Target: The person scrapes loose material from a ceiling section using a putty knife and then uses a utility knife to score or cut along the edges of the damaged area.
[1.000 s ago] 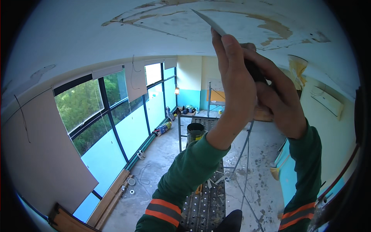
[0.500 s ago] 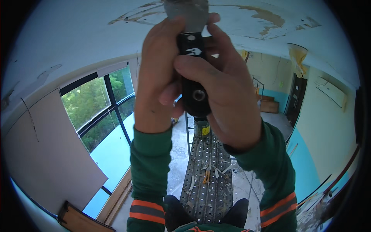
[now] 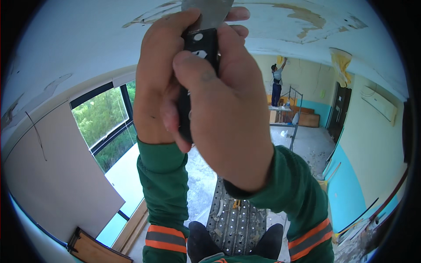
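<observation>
Close in front of me, raised toward the ceiling, is a putty knife (image 3: pixel 201 40) with a wide grey metal blade and a black riveted handle. My right hand (image 3: pixel 228 101) is closed around the handle, its thumb lying along the front. Against the tool's left side, my left hand (image 3: pixel 155 79) grips too, with fingers reaching up beside the blade. My hands hide much of the lower handle. The blade's upper end runs out of the picture, so its contact with the ceiling cannot be seen.
Peeling patches (image 3: pixel 302 17) mark the ceiling. Below me, a perforated metal platform (image 3: pixel 232 232) carries scraps and an orange-handled tool (image 3: pixel 237 204). A person (image 3: pixel 276 83) stands on a scaffold (image 3: pixel 291 111) at the back, arm raised. At left are a window (image 3: pixel 103 116) and a board (image 3: pixel 57 175).
Both hands and the putty knife have shifted left, and the knife has turned, its handle now more covered by my right hand. The person at the back has come into sight.
</observation>
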